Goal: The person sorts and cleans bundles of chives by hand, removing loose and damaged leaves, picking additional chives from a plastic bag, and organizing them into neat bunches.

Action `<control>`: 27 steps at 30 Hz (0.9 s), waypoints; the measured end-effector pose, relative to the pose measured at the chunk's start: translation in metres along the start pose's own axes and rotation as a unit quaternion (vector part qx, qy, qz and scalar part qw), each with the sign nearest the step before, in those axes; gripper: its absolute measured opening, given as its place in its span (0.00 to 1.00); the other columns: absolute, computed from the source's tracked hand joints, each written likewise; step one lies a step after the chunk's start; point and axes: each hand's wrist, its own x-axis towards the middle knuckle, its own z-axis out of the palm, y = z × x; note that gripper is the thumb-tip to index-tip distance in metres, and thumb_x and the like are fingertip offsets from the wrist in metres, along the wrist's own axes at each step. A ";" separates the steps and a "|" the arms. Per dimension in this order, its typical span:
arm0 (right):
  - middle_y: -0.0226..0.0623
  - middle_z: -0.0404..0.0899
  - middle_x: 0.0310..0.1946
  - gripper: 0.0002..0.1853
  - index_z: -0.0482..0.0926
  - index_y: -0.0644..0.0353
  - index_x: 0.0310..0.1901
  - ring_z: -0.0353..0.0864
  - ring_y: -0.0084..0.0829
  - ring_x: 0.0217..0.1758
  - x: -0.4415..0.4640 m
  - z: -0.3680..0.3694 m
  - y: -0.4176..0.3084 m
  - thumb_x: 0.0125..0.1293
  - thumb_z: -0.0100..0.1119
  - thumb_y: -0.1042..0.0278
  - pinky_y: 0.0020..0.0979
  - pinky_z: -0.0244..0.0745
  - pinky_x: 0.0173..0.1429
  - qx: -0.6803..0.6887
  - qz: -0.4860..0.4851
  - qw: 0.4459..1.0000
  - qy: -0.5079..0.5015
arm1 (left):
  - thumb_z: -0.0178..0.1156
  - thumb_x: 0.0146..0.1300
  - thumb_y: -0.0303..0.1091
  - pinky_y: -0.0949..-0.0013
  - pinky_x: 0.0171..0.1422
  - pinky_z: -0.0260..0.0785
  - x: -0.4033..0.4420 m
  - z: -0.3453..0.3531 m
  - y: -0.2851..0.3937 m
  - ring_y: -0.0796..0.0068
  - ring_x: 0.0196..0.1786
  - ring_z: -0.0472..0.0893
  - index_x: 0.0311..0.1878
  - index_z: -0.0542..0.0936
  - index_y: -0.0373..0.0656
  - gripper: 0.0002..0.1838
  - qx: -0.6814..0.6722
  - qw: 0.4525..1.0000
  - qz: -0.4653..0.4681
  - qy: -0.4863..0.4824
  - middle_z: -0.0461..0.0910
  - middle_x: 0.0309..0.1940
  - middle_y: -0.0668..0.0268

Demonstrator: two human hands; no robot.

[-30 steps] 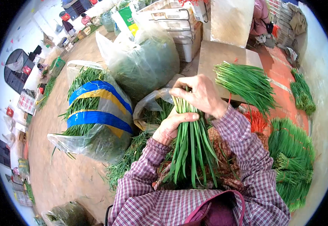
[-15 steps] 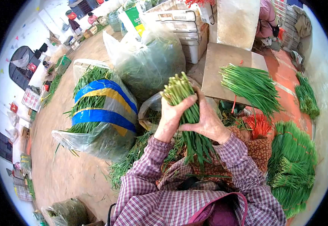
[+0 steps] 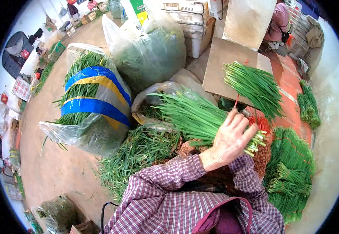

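Observation:
A bunch of garlic chives [image 3: 192, 119] lies slantwise above my lap, its leaf tips to the upper left and its pale cut stems to the lower right. My left hand [image 3: 230, 140] reaches across and is closed over the stem end. The right sleeve comes up underneath, and my right hand is hidden behind the left one and the chives. Close beside the left hand hangs a cluster of red ties [image 3: 261, 124]. Beyond it, another chive bunch [image 3: 255, 89] rests on a board [image 3: 220, 68], its leaves hanging over the edge.
Tied chive bundles [image 3: 290, 171] are stacked at my right, with another bundle [image 3: 309, 105] farther off. Loose leaves [image 3: 138, 156] cover the floor at left. A blue-and-yellow striped bag [image 3: 95, 109], a clear bag [image 3: 148, 58] and white crates [image 3: 194, 45] stand ahead. A person [image 3: 277, 23] sits at back right.
The chives have turned from stems up, held between both hands, to lying slanted with stems at lower right. My left hand has crossed rightward; my right hand has gone out of sight beneath.

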 end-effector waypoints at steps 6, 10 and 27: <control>0.44 0.69 0.57 0.37 0.61 0.59 0.64 0.67 0.42 0.63 -0.029 -0.020 0.000 0.52 0.64 0.64 0.40 0.63 0.66 -0.288 -0.123 0.949 0.041 | 0.56 0.45 0.34 0.52 0.62 0.64 -0.011 0.020 0.022 0.63 0.43 0.74 0.41 0.75 0.43 0.16 -0.005 0.999 0.040 -0.015 0.71 0.33 0.63; 0.44 0.70 0.57 0.33 0.64 0.59 0.62 0.67 0.42 0.63 -0.036 -0.017 -0.003 0.53 0.62 0.64 0.40 0.63 0.65 -0.439 -0.216 0.870 0.055 | 0.55 0.45 0.34 0.54 0.60 0.65 -0.010 0.020 0.024 0.65 0.42 0.74 0.41 0.75 0.43 0.16 -0.007 0.998 0.060 -0.029 0.71 0.33 0.63; 0.37 0.76 0.31 0.09 0.82 0.60 0.39 0.77 0.37 0.36 -0.027 -0.066 -0.049 0.57 0.55 0.75 0.33 0.72 0.43 -0.246 -0.120 0.960 -0.066 | 0.56 0.44 0.36 0.57 0.59 0.65 -0.089 0.049 0.028 0.65 0.47 0.74 0.37 0.77 0.46 0.14 -0.040 0.986 0.088 -0.137 0.73 0.38 0.63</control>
